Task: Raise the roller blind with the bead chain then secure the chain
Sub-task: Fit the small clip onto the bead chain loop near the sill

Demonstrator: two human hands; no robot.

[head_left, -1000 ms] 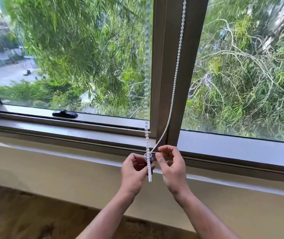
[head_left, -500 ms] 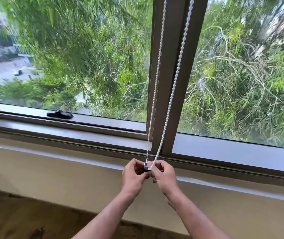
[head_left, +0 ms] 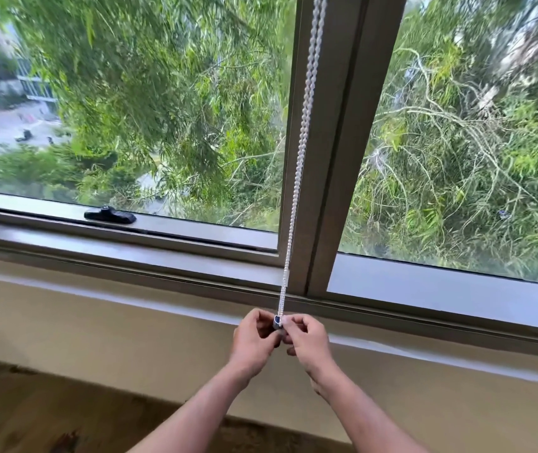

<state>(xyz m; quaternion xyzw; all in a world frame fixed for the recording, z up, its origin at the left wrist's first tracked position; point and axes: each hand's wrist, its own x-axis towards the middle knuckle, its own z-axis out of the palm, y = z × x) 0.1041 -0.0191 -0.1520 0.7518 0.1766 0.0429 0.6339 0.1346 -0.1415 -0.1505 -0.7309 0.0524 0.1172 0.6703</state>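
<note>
free: wall face below sill [head_left: 163, 282] | blocked: window frame post [head_left: 336, 158] behind bead chain [head_left: 300, 158]

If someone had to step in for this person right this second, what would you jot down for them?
Left hand: fingers pinched at the bottom of the white bead chain, shut on it.
Right hand: also shut on the chain, pressing at the small dark clip where the loop ends.
Chain: both strands run close together, straight and taut, up along the grey-brown window post and out of the top of the picture.
Done: no blind fabric covers the glass, so it looks raised.
Left: finish fixing the chain at the clip; I cannot tell whether it is locked. Then let go.
</note>
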